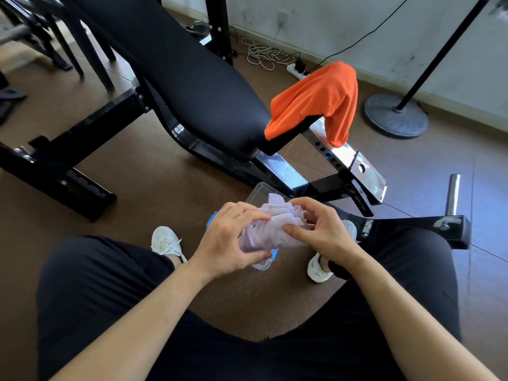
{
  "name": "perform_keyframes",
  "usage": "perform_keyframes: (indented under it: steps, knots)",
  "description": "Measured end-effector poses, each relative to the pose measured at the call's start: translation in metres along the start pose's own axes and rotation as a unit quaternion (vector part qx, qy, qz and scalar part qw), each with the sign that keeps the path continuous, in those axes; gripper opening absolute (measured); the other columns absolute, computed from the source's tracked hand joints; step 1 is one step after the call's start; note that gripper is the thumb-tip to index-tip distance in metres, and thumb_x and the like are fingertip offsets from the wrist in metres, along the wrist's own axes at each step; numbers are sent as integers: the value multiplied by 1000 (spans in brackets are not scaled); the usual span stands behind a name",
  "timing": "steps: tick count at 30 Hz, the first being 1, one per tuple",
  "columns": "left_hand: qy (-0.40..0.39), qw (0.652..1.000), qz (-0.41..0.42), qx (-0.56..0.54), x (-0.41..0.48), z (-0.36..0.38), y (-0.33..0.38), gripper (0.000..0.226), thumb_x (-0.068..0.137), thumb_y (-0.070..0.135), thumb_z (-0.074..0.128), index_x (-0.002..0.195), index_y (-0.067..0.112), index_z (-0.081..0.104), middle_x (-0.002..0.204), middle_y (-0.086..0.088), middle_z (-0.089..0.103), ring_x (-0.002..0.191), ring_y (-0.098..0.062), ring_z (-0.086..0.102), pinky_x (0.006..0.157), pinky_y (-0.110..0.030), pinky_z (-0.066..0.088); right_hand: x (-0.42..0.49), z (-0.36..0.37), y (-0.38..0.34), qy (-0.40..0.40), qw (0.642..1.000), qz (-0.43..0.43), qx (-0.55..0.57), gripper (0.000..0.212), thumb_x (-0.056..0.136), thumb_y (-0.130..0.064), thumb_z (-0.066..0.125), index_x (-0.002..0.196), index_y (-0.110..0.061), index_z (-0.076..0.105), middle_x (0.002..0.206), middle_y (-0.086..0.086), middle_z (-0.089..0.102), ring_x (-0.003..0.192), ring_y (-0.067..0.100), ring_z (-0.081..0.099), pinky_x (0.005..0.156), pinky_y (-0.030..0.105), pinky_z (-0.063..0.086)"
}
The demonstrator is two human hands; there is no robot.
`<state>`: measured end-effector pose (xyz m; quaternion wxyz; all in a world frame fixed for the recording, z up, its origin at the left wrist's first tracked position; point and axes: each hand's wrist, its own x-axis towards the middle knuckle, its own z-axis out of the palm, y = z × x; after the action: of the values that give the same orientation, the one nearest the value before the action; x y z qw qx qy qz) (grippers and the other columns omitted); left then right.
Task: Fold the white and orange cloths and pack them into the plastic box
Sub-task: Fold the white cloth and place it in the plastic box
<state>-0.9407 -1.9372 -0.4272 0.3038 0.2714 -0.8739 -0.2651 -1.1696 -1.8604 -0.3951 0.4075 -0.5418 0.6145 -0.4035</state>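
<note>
— Where's the white one?

— The bunched, soft white cloth (272, 229) is between my hands, right over the open mouth of the small clear plastic box (257, 188) with blue latches. My left grip (228, 237) is clamped on its near end, thumb below and fingers across the top. My right grip (321, 229) pinches the far end, forefinger lying along the fold. I hold both ends so the bundle doesn't spring open as it goes in.

— Is it folded neatly?

— Not flat, I'd say; it's more gathered in pleats. Part of it sits below the rim, I judge, but my hands hide how much.

— And is the box on the floor?

— I cannot tell. It is low between my knees, over the brown floor (165, 188), and my hands cover most of it. Keeping it that close gives the cloth only a short drop.

— And the orange one?

— The bright orange cloth (316, 100) hangs draped over the end of the black padded bench (192, 86), well apart from the box. It's unfolded and not yet touched. I suppose it's parked there within reach so I handle one cloth at a time.

— What does the next move need?

— Pressing the white bundle down flat to one side to leave room. Otherwise the orange may not fit.
</note>
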Motion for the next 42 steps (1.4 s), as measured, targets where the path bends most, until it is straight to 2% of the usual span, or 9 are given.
perform_keyframes:
  steps: [5,11,13,17,20,23,29,35,42]
  knots:
    - [2,998,-59,-12,-1,2,-1,55,78,54,79,119,18,68,113,6,72,100,-6,64,84,-32,55,-2,1,-2,47,997,-7,62,36,83,-10,80,115,-20,67,101,0,76,94,16,74,77,31,62]
    - [74,982,-156,-78,-3,-17,-15,24,87,39,73,100,18,75,94,12,73,86,-7,68,71,-31,59,-3,-8,-3,114,983,-13,146,29,88,-4,74,113,-16,67,107,10,74,99,29,73,78,43,63]
    - [90,983,-150,-60,-3,-22,-20,28,88,39,72,105,17,74,100,8,73,92,-10,68,78,-35,60,-2,-12,-3,111,984,-16,141,28,88,-4,74,112,-16,67,106,9,74,97,26,74,77,42,63]
    - [71,993,-85,-52,4,-14,-1,55,83,54,74,124,19,67,125,10,68,114,-8,62,94,-22,54,-2,-6,-1,84,990,0,110,32,86,-8,77,115,-15,65,105,9,74,98,25,74,78,44,64]
    - [48,994,-68,-71,5,-6,8,54,87,58,69,122,16,71,121,4,72,111,-9,67,87,-29,60,-3,0,-2,69,990,-3,120,33,86,-9,77,117,-15,65,107,8,74,100,25,74,78,42,64]
    - [69,988,-95,-100,3,-7,2,43,87,46,72,114,13,74,114,-1,76,103,-10,73,73,-33,65,-3,1,-2,75,986,0,148,34,85,-7,77,117,-13,66,108,9,74,101,26,74,78,43,63]
    - [84,969,-146,-180,2,-16,0,24,78,23,83,96,8,77,109,5,77,104,-7,74,80,-35,65,0,2,-3,76,975,13,210,32,86,-1,74,116,-9,67,111,14,73,102,28,73,76,38,63]
    - [113,965,-203,-119,1,-41,-27,10,79,12,85,84,9,77,85,1,78,82,-15,76,76,-43,63,2,-13,5,115,963,17,244,36,86,0,73,120,1,62,113,27,70,99,31,70,87,50,58]
    - [26,994,-90,-60,9,-22,-2,56,80,53,76,124,19,67,125,9,66,115,-6,59,96,-24,51,-1,-6,2,61,980,7,190,36,84,-3,77,117,-9,65,111,15,73,100,28,72,81,38,60]
